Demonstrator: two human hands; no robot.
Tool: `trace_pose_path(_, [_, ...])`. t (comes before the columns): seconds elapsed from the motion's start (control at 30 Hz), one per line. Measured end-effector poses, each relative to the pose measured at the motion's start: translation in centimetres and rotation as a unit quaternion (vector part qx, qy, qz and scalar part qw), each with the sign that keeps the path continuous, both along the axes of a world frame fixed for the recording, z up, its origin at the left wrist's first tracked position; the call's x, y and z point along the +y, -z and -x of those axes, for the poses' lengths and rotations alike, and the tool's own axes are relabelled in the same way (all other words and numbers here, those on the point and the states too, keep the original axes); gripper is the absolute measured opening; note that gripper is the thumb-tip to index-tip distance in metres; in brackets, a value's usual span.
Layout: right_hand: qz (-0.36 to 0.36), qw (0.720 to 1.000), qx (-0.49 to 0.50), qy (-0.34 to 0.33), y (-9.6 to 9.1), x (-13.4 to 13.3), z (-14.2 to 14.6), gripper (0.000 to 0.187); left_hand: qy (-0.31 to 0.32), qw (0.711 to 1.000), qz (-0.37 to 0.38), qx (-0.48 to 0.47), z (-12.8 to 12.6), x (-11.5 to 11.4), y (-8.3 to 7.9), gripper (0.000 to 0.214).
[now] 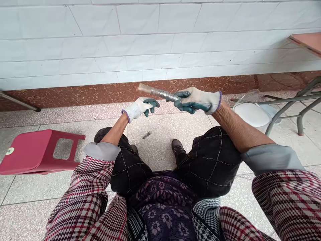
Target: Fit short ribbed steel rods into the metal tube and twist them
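Observation:
I sit with both gloved hands raised over my knees. My right hand (pixel 198 100) is closed round one end of a grey rod (pixel 157 92) wrapped in wire or thread, which points up and to the left. My left hand (pixel 140 107) hovers just below the rod's free end, its fingers curled together; whether anything is pinched in them I cannot make out. A small metal spring or screw (pixel 146 135) lies on the tiled floor between my feet.
A red plastic stool (pixel 32 152) lies tipped on the floor at the left. A white bucket with a lid (pixel 250 113) stands at the right, beside grey metal table legs (pixel 288 107). A white tiled wall (pixel 150 40) runs across ahead.

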State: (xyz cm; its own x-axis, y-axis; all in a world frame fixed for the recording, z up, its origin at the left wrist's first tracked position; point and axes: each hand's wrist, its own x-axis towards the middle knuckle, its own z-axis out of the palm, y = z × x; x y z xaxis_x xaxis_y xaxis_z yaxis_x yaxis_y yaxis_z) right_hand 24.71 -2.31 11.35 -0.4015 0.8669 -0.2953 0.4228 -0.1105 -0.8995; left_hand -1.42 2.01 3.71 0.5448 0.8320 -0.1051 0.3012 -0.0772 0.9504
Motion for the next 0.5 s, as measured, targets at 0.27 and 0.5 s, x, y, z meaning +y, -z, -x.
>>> trace_pose_path(0.27, [-0.105, 0.982, -0.093, 0.125, 1.3, 2.0, 4.2, 0.015, 0.033, 0.999, 0.016, 0.019, -0.5, -1.1, 0.3, 0.037])
trace_pose_path(0.5, [-0.236, 0.856, -0.459, 0.006, 3.0, 4.4, 2.9, 0.041, -0.049, 0.994, -0.042, 0.083, 0.6, -1.1, -0.3, 0.027])
